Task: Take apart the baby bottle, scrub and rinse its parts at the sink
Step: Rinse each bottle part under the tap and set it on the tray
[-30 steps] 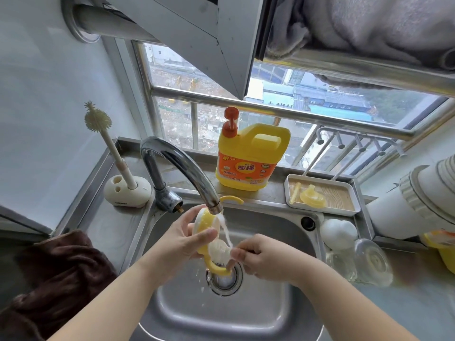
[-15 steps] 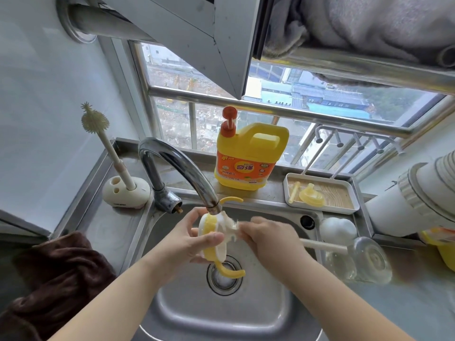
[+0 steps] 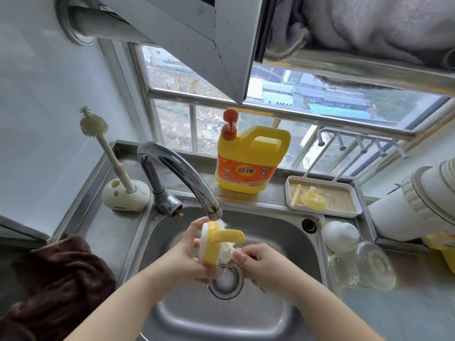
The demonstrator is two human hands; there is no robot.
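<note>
Now scrubbing the yellow handle ring (image 3: 211, 244) under the tap (image 3: 187, 173), over the sink (image 3: 278, 230) drain.

Left hand (image 3: 189, 257) curled round ring; right hand (image 3: 258, 264) pinching small brush (image 3: 227, 252) at three o'clock. Best worked around every groove, ring turned slowly, kept beneath the spout.

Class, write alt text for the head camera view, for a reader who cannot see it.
Over a steel sink, the left hand grips a yellow handled bottle collar under the tap while the right hand pinches a small brush against it. A yellow detergent jug stands behind.
</note>
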